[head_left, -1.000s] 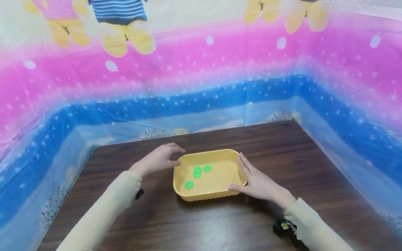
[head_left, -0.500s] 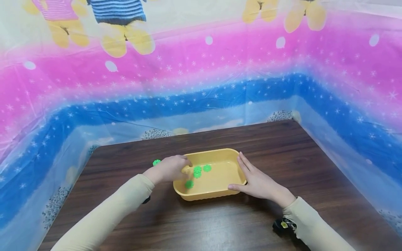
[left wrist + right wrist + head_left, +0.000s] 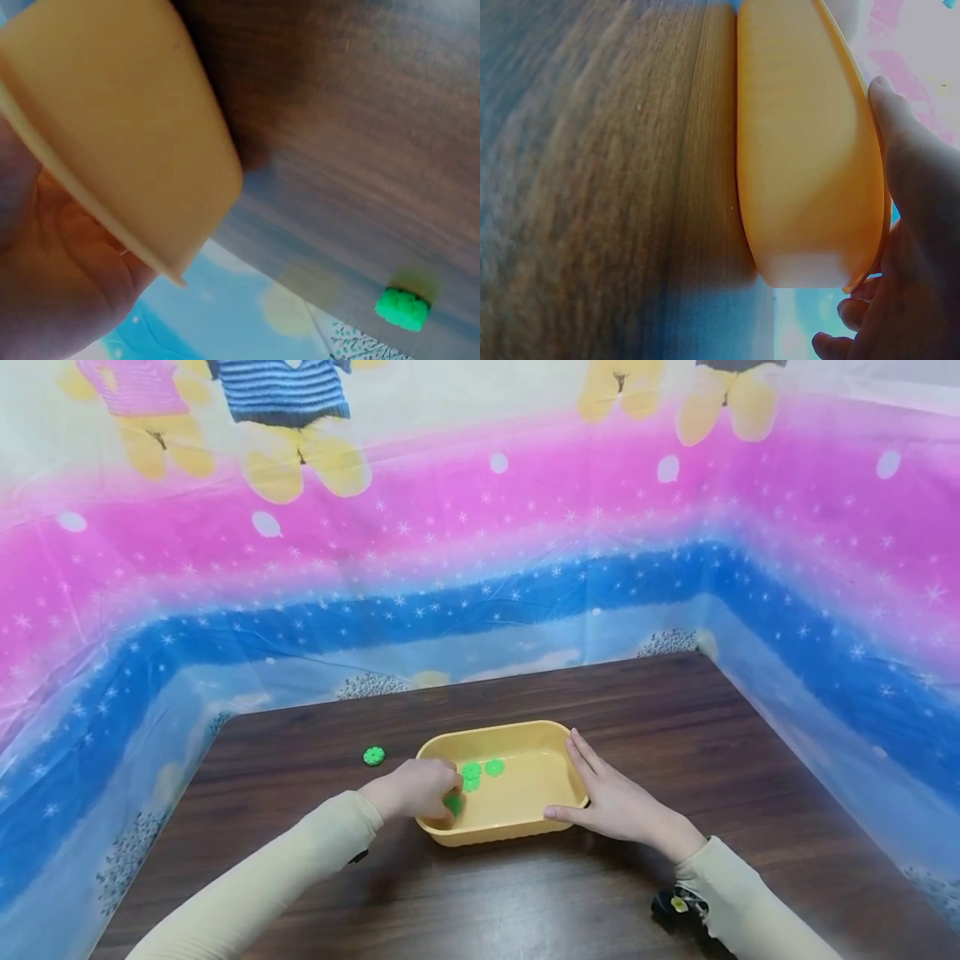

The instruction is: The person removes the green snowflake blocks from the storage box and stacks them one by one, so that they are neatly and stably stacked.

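A yellow plastic basin [image 3: 517,802] stands on the table with several green flower-shaped discs [image 3: 495,767] on its floor. My left hand [image 3: 420,785] reaches over the basin's left rim, its fingers and thumb curled about a green disc [image 3: 453,806] near the front left corner. In the left wrist view the basin wall [image 3: 135,135] hides the fingertips. My right hand [image 3: 622,797] rests on the basin's right end, fingers straight along the rim and thumb on the near edge. From the right wrist, the thumb [image 3: 892,112] lies against the rim.
On the table left of the basin sits a green piece [image 3: 373,756]; from the left wrist this green piece [image 3: 403,308] looks thick, like stacked discs. The dark wooden table [image 3: 495,893] ends at a printed cloth backdrop [image 3: 480,610].
My left hand has moved right and down from beside the basin into its left end, uncovering the green piece on the table, and its fingers have closed about a disc. My right hand stays put.
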The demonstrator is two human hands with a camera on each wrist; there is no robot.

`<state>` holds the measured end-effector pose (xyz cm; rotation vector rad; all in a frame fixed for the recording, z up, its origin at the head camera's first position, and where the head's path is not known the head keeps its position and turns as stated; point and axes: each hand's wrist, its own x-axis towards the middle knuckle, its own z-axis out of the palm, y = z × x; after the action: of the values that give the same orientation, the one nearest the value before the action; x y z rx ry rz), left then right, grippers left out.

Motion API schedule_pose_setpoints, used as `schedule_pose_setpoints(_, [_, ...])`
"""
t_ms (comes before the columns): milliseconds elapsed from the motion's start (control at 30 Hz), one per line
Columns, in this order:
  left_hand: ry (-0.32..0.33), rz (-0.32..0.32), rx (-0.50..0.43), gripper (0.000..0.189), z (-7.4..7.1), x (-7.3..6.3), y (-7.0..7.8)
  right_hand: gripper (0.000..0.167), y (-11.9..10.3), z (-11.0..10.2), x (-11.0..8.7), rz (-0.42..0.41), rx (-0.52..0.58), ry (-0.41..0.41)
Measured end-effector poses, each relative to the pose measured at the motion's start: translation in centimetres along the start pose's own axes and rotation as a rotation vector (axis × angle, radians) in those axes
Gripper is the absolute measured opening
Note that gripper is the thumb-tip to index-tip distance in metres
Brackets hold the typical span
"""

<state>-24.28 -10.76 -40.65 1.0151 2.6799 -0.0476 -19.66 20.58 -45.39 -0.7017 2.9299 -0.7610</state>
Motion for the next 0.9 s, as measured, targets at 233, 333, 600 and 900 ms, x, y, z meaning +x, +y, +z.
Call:
schedule_pose_setpoints(233, [-0.007,0.005,-0.059,0.018,0.41,0.15,-0.11,0.114,0.14,0.09,0.02,0.001,-0.008,-0.003])
schedule_pose_setpoints(333, [-0.015,0.002,-0.074,0.017,0.32,0.16,-0.18,0.115,0.11,0.02,0.06,0.001,-0.009,-0.004])
schedule_pose_setpoints(600, [-0.042,0.007,-0.099,0.016,-0.18,0.31,-0.4,0.115,0.08,-0.08,0.29,-0.006,-0.023,0.012])
schedule_pose_setpoints(900, [-0.063,0.048,-0.079,0.015,0.07,0.6,-0.9,0.115,0.1,0.02,0.09,-0.004,-0.017,0.001])
